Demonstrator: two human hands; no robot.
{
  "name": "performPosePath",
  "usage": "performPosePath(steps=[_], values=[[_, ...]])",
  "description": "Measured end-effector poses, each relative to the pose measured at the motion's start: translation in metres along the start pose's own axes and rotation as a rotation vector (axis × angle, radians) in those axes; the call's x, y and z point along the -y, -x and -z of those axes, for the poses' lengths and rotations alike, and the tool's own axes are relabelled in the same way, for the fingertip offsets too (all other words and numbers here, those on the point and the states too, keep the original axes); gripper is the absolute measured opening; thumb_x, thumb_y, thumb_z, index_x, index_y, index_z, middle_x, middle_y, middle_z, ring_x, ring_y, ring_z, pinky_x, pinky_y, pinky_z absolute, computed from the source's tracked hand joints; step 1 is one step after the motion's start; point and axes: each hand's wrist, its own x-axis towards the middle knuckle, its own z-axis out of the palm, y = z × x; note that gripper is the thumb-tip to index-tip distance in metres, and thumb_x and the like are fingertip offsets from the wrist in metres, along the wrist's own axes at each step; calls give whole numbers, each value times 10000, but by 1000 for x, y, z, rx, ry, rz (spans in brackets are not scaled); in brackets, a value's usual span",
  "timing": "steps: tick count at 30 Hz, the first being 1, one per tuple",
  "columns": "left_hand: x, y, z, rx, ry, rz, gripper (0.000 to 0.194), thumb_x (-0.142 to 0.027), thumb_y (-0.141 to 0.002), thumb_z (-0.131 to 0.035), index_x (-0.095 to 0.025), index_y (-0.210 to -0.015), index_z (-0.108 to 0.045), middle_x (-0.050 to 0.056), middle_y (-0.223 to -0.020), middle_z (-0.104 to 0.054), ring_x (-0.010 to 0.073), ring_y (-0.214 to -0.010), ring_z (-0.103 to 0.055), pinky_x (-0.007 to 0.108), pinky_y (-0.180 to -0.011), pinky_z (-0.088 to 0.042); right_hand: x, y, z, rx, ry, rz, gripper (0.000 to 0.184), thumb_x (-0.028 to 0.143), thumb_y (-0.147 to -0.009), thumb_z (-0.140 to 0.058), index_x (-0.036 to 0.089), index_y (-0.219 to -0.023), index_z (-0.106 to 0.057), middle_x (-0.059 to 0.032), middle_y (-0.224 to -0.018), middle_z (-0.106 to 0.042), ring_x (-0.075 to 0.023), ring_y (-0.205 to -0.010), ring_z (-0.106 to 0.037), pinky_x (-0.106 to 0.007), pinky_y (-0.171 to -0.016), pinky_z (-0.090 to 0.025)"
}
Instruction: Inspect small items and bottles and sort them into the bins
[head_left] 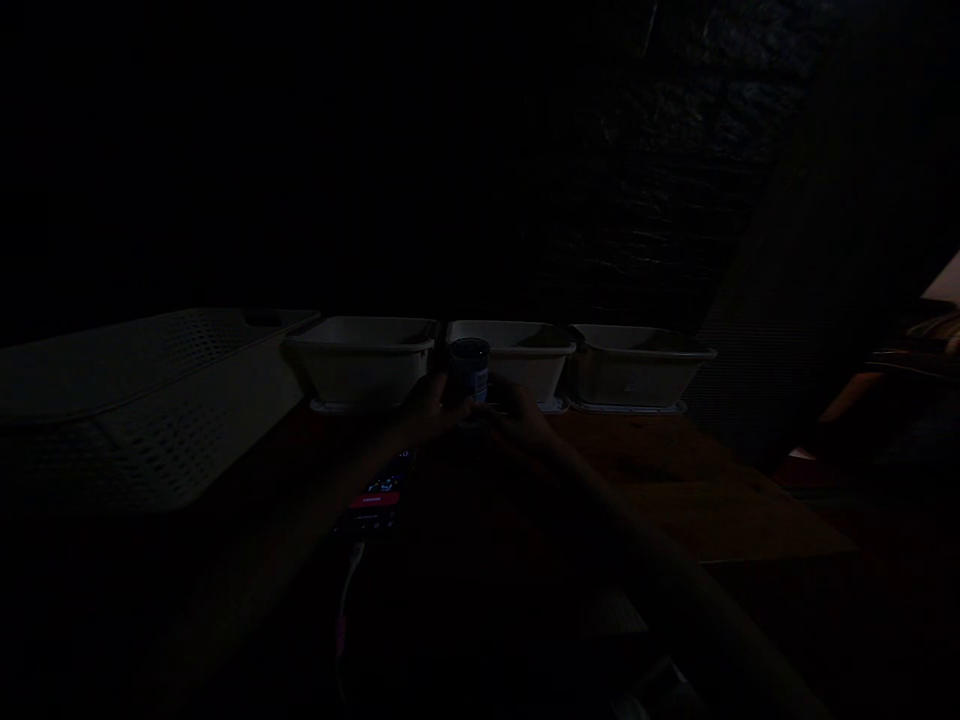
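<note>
The view is very dark. In the middle, a small round tub (470, 368) with a dark top and a bluish label stands upright between my hands. My left hand (433, 408) is closed around its left and lower side. From the right, my right hand (517, 410) is closed on its lower right side. Finger detail is mostly lost in the shadow. Just behind the tub is the middle white basin (536, 372).
Another white basin (364, 375) stands to the left and a third basin (637, 380) to the right. A large perforated basket (157, 420) fills the far left. A lit phone (375, 500) with a cable (347, 590) lies on the wooden table (720, 510). At the far right, a person's arm (851, 397) shows.
</note>
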Motion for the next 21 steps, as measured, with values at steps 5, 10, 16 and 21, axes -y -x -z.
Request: performPosePath(steps=[5,10,16,21], values=[[3,0,-1,4,12,-1,360,-444,-767,-535,-140,-958,-501,86,-892,-610,190,-768,-596,309,-638,-493,2,-1,0,9,-4,4,465,402,-803,-591,152,-1188,-515,-121,-1123,-624,-234,-967,-635,-376,-790,-531],[1,0,0,11,14,-1,377,-436,-759,-534,-123,-966,-499,111,-907,-611,206,-784,-597,333,-653,-494,2,-1,0,1,-17,0,473,403,-792,-606,152,-1183,-517,-121,-1124,-623,-228,-951,-640,-376,-793,-534],[1,-1,-1,11,19,4,334,-409,-764,-539,-135,-951,-507,97,-883,-617,195,-773,-595,322,-651,-491,1,0,-1,-6,-18,0,468,406,-790,-608,164,-1181,-518,-117,-1120,-626,-227,-967,-632,-379,-791,-535],[3,-1,-1,-8,5,-8,322,-406,-761,-552,-151,-951,-502,77,-875,-614,181,-763,-593,306,-642,-487,-1,-1,-3,-6,-98,-32,469,385,-778,-625,152,-1169,-515,-120,-1096,-636,-222,-946,-641,-387,-799,-537]])
